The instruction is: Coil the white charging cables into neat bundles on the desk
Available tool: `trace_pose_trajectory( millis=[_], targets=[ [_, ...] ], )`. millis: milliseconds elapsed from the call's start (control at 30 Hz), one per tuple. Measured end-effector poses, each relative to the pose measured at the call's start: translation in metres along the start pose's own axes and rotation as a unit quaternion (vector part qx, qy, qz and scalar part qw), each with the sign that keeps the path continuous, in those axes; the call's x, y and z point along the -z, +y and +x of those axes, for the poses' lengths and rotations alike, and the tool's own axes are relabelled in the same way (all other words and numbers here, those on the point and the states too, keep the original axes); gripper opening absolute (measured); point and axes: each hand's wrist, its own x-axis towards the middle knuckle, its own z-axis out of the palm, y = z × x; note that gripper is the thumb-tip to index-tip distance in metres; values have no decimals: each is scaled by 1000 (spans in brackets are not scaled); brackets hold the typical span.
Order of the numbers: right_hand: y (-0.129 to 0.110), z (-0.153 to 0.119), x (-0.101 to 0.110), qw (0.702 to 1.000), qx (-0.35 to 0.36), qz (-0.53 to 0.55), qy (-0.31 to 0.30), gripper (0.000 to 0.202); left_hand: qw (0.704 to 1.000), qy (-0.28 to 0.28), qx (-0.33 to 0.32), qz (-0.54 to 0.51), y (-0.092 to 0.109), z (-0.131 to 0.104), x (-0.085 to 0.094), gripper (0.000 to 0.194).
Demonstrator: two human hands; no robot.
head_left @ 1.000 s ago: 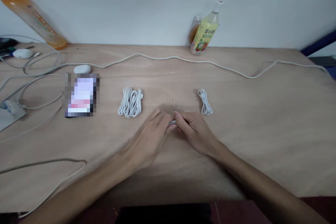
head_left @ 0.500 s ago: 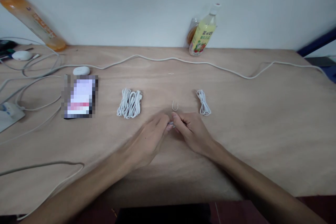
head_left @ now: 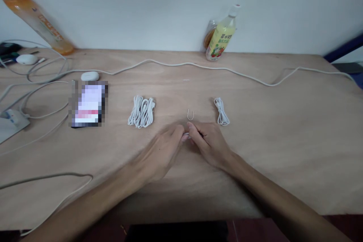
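My left hand point(head_left: 166, 149) and my right hand point(head_left: 210, 143) meet low over the middle of the table, both with fingers closed. Between their fingertips a small piece of white cable point(head_left: 186, 135) shows; the hands hide the rest of it. Just beyond the fingers lies a thin U-shaped white tie point(head_left: 190, 115). A bundle of folded white cables point(head_left: 141, 111) rests to the left of the hands. To the right sits a smaller coiled white cable point(head_left: 221, 111).
A phone point(head_left: 89, 104) and a white earphone case point(head_left: 90, 76) lie at the left, near loose cables and a power strip point(head_left: 13, 123). One long white cable point(head_left: 204, 67) crosses the table point(head_left: 283, 132). An orange bottle point(head_left: 42, 26) and a yellow bottle point(head_left: 221, 38) lean on the wall.
The whole view has shifted slightly, so things appear a little further right. Both hands stay together, and less of the cable piece shows between the fingertips.
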Motion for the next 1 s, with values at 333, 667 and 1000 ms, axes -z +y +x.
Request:
trace_pose_trajectory(
  millis=[333,667,1000],
  targets=[
    [1,0,1,999,19,-25,15,48,1000,4,9,-7,0,0,0,29],
    [-1,0,0,1000,7,0,20,45,999,37,-8,20,-2,0,-3,32],
    [1,-1,-3,983,124,-110,82,30,997,70,23,-26,-1,0,-1,39]
  ],
)
